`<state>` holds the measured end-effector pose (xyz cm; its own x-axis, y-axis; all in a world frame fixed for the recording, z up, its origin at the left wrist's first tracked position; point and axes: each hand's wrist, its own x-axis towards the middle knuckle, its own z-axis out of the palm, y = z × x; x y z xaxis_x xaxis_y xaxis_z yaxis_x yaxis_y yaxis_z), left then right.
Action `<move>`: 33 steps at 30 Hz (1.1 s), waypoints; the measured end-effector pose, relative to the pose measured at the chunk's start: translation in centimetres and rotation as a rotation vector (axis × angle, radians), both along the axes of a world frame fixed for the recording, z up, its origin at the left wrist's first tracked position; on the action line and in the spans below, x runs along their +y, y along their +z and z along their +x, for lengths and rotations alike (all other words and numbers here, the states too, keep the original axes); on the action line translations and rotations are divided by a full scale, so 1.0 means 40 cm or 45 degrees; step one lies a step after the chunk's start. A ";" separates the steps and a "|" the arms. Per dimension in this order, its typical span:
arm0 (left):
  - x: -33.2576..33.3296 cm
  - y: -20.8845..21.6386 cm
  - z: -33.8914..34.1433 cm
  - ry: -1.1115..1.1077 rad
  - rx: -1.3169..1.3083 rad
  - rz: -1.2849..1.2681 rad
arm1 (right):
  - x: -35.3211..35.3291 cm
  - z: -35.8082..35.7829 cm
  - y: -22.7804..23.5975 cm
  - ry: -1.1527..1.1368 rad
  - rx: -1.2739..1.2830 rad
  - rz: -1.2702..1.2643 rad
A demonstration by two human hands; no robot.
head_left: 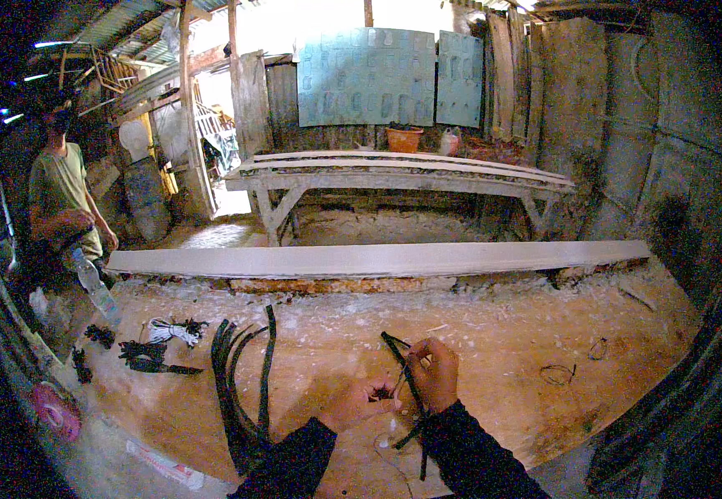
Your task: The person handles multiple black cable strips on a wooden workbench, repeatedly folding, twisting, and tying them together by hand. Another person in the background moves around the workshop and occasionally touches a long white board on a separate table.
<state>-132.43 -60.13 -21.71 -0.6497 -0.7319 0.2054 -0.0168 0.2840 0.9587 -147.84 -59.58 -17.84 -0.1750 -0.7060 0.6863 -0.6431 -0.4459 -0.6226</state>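
My left hand is closed over the wooden table, fingers curled around a small dark bit that I cannot make out. Close by, my right hand makes a pinch with thumb and forefinger; what lies between the fingertips is too small to name. A narrow black strip runs along the inner side of my right hand and continues down toward the table's near edge. Left of my hands lie several long black strips, bunched at their lower end beside my left sleeve.
Small black bundles and a tied hank of white cord lie at the left. Loops of thin dark wire or thread lie right. A long pale board crosses the table's far side. A person stands far left near a plastic bottle.
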 end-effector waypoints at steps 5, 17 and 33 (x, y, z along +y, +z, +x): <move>0.012 0.013 -0.013 0.173 0.036 0.176 | 0.001 0.015 -0.003 -0.028 -0.101 0.057; -0.088 -0.020 0.047 1.101 0.339 -0.120 | 0.036 0.038 -0.008 0.896 -0.119 0.273; -0.059 -0.008 0.027 1.209 0.279 -0.013 | 0.063 0.059 -0.013 1.013 0.082 0.387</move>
